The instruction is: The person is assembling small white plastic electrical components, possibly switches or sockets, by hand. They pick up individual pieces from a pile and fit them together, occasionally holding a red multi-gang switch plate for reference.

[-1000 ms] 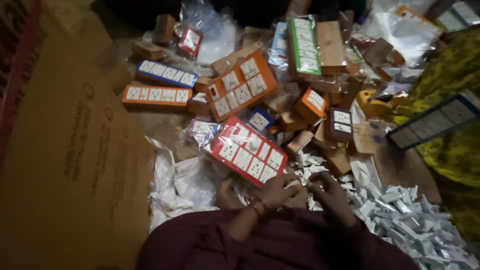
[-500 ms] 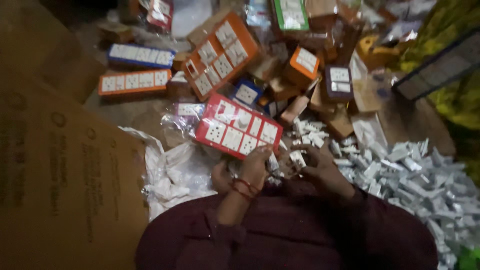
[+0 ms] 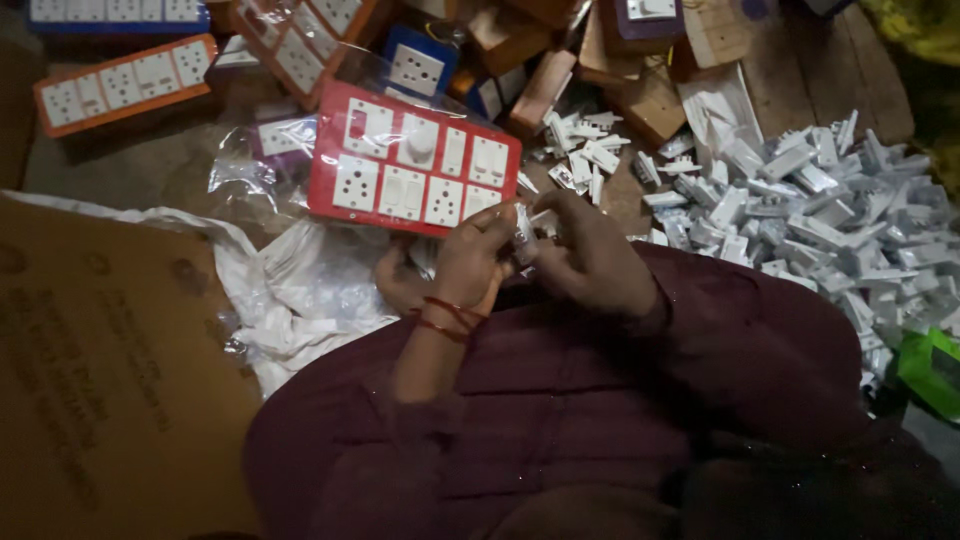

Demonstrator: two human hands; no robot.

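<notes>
The left hand (image 3: 468,265) and the right hand (image 3: 590,255) meet in front of the person's dark red clothing, just below a red board of switches and sockets (image 3: 412,165). Between them sits a small white plastic part (image 3: 524,232); the fingers of both hands are closed on it, the left from one side and the right from the other. Red threads circle the left wrist.

To the right, a large heap of white plastic parts (image 3: 820,215) spreads over the floor, and a smaller scatter of the same parts (image 3: 585,150) lies just beyond the hands. Crumpled white plastic bags (image 3: 300,290) lie to the left of the hands, beside a big sheet of brown cardboard (image 3: 100,380). Further off are an orange board of sockets (image 3: 120,80), a clear packet with a blue-backed socket (image 3: 418,65) and several brown boxes (image 3: 650,100). A green object (image 3: 930,365) shows at the right edge; what it is cannot be told.
</notes>
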